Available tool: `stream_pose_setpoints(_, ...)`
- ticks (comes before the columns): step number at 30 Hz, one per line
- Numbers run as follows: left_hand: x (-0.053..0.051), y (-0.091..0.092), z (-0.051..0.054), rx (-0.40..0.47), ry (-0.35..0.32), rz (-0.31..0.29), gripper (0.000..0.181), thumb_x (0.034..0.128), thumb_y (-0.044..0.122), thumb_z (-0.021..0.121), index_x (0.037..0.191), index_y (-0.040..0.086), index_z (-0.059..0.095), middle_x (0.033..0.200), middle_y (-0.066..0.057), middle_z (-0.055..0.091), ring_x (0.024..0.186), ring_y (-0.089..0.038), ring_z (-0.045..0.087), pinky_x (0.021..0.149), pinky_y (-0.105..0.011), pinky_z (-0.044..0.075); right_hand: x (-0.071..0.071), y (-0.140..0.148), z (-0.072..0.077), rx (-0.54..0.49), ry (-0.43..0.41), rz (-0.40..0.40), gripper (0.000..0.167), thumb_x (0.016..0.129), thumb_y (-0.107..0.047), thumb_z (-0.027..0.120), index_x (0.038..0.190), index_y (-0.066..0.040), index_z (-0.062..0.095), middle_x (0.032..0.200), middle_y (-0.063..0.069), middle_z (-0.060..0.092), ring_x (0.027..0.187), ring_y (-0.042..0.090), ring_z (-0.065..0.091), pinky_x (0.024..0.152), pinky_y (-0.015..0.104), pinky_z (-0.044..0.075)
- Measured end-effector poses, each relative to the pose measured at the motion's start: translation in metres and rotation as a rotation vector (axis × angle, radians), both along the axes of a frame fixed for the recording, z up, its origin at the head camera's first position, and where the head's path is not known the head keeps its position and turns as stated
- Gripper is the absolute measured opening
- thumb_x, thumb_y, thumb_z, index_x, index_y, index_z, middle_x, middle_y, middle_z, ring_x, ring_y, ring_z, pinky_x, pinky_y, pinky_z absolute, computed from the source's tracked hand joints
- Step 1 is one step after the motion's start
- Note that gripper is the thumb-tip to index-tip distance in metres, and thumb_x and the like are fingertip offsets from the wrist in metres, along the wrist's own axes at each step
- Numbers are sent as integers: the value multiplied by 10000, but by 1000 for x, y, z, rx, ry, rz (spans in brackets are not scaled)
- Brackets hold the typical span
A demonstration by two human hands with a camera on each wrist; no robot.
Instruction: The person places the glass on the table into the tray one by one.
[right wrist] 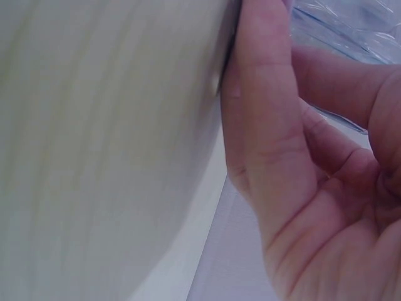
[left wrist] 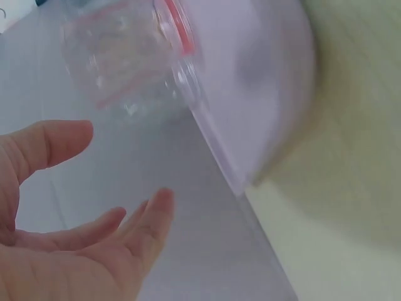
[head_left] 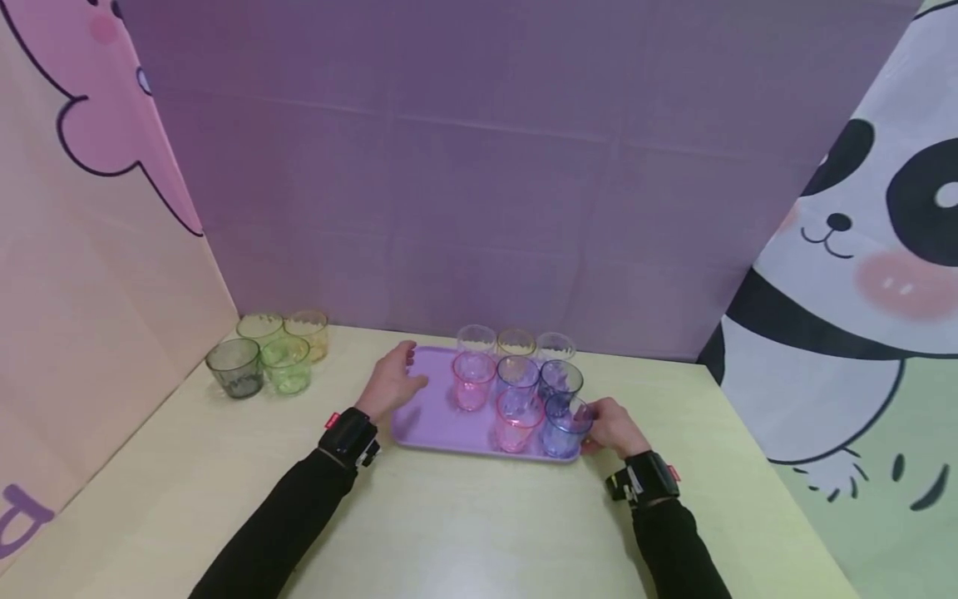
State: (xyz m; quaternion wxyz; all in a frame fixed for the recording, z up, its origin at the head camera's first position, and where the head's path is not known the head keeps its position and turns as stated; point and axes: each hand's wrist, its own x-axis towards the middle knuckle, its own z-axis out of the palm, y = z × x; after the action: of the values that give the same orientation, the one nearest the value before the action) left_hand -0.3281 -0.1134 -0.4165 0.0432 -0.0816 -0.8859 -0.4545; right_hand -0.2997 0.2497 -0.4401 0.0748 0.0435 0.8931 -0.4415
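Left of the purple tray (head_left: 441, 420) on the counter (head_left: 449, 520) stood four glasses (head_left: 287, 374), at its left end the left hand (head_left: 385, 384), spread and empty, behind it a purple backdrop (head_left: 449, 191), at its right corner the right hand (head_left: 615, 429), hold unclear, then a panda-print wall (head_left: 846, 333).

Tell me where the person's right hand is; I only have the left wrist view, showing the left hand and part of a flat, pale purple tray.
Observer: The right hand is at the near right corner of the flat, pale purple, rectangular tray.
Operator: Copy. Anything standing off to the tray's left?
Observer: Yes, a cluster of four: a dark grey transparent tumbler, two green transparent tumblers and a yellow transparent tumbler.
Operator: And what stands closest to that right hand?
Observer: A blue transparent tumbler, close beside it at that same tray corner.
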Motion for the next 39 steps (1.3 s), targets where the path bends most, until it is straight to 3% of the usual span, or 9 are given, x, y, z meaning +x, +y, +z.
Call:
stream_pose_setpoints(6, 2, -24, 0, -8, 56, 20, 574, 809, 159, 645, 1285, -66, 416, 1206, -261, 524, 1074, -368, 533, 901, -428, 442, -1, 0, -2, -21, -1, 1, 85, 772, 18, 633, 838, 72, 636, 758, 138, 643, 563, 241, 634, 529, 350, 544)
stream_pose_setpoints(18, 9, -65, 3, 3, 92, 76, 522, 856, 227, 610, 1265, -60, 457, 1234, -253, 512, 1126, -375, 489, 924, -450, 415, -1, 2, -1, -39, -13, 18, 137, 782, 23, 637, 896, 97, 621, 812, 185, 644, 578, 260, 639, 540, 360, 546)
stream_pose_setpoints(30, 14, -100, 17, -42, 136, 157, 532, 878, 240, 580, 1271, -88, 437, 1244, -281, 488, 1150, -405, 448, 923, -504, 387, -1, 0, -1, -16, -3, 31, 148, 770, 52, 616, 910, 98, 622, 831, 176, 644, 588, 257, 636, 545, 354, 544)
stream_pose_setpoints(39, 14, -122, 19, -199, 190, 267, 552, 848, 207, 602, 1253, -129, 435, 1205, -332, 481, 1096, -466, 452, 889, -543, 387, -2, 1, 0, -24, 5, 29, 151, 773, 27, 632, 905, 100, 625, 821, 187, 647, 575, 258, 635, 539, 354, 545)
